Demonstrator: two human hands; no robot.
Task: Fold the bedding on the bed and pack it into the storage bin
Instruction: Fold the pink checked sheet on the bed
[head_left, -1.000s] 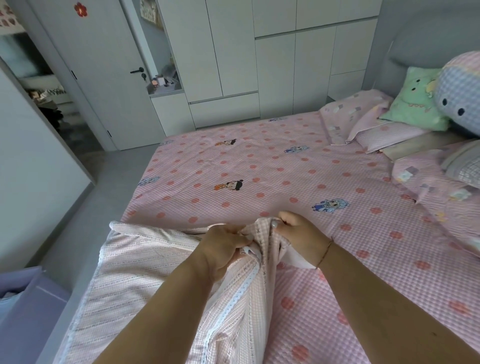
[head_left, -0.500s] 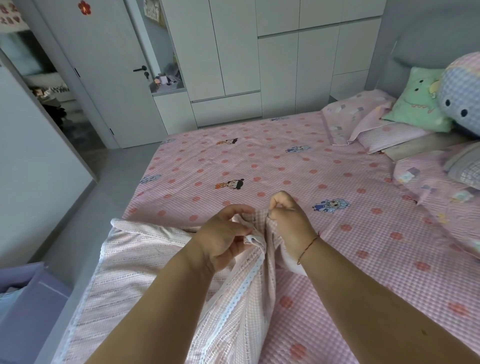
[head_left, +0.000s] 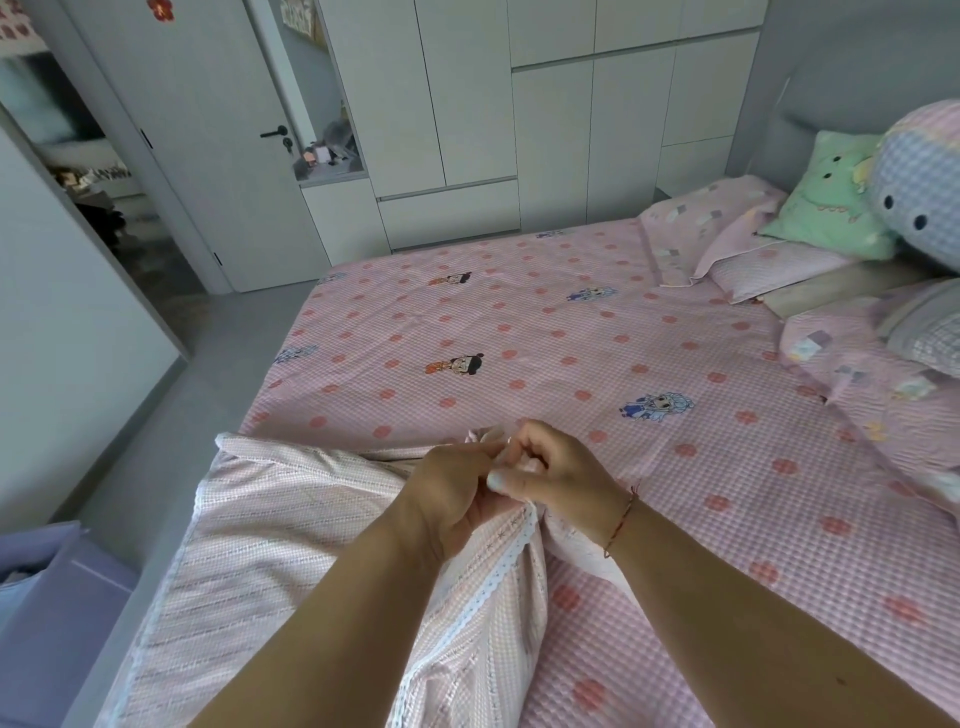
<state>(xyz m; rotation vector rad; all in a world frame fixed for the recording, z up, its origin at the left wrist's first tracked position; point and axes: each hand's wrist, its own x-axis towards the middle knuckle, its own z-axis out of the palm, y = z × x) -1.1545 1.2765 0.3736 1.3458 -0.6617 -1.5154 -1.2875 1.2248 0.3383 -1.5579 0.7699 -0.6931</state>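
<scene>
I see both hands meeting above the near edge of the bed (head_left: 519, 322). Left hand (head_left: 452, 499) has its fingers curled, gripping a bunched corner of the blanket (head_left: 291, 561). Right hand (head_left: 561, 478) is curled too, pinching the same gathered corner; the two hands touch. A red string sits on the right wrist. The blanket, pale pink with a lace-trimmed hem, drapes from the hands over the near left of the bed, on top of the dotted pink sheet. Purple bin (head_left: 57, 613) stands on the floor at lower left, beside the bed. Pillows (head_left: 753, 260) pile by the headboard, far right.
</scene>
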